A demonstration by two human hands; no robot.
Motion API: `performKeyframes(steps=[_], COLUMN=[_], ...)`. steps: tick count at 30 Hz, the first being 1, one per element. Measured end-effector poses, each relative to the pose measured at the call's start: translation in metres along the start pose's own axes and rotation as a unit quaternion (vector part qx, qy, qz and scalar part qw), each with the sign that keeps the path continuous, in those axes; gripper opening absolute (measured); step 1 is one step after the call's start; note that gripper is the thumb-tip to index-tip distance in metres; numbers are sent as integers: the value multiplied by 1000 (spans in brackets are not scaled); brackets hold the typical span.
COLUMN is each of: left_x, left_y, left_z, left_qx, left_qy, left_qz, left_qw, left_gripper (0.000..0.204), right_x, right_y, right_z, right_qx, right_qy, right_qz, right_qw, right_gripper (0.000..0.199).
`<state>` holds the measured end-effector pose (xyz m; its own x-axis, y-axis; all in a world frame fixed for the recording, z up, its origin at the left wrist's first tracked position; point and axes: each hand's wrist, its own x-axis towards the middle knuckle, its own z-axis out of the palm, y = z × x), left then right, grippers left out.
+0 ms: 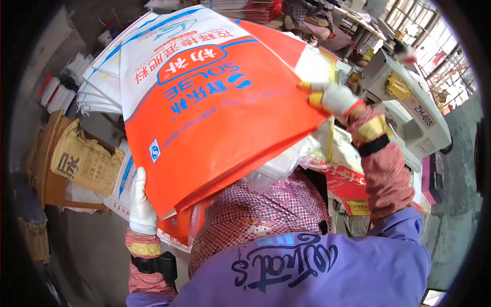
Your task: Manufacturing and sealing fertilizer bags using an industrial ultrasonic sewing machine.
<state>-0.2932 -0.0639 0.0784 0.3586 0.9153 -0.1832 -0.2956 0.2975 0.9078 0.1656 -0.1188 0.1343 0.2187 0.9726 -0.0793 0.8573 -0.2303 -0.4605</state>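
Observation:
A large orange-and-white printed sack (240,117) with blue and red lettering lies tilted across my view, its orange end toward me. My right hand (335,98), in a white glove with yellow fingertips, grips the sack's right edge. At its lower left edge, my left hand (142,204), also in a white glove, holds on with some fingers hidden behind the sack. A layer of clear plastic liner (276,169) shows under the near edge, above my checked apron (261,207). More white sacks (102,84) fan out beneath it at the far left.
A grey-white sewing machine (409,107) stands to my right, beside stacked red and yellow packaging (348,189). On the left, a tan sack (87,158) hangs over a wooden stool (51,169). Another person (309,23) is at the far side, near piled sacks (240,10).

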Motion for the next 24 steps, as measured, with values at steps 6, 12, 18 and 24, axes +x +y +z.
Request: performKeyframes(steps=[6,12,18,24], left_x=[-15,-20,-51,-123], left_y=[-13,-54,-128,-243], left_z=[1,-10,-71,-168], left_qx=[52,282,535,-138], left_qy=[60,137,218,337], left_qz=[10,76,-50,-200], left_qw=[997,947,814,910], left_gripper=[46,31,27,20], right_x=[-22,-48,-105,-111], right_y=[-4,5,-41,-115], right_z=[64,92,130,165], right_qx=[-79,-22,143,55], right_qy=[147,185,202,-8], right_qz=[61,26,-88,-273], right_qw=[984,982,965,960], right_gripper=[40,47,49,40])
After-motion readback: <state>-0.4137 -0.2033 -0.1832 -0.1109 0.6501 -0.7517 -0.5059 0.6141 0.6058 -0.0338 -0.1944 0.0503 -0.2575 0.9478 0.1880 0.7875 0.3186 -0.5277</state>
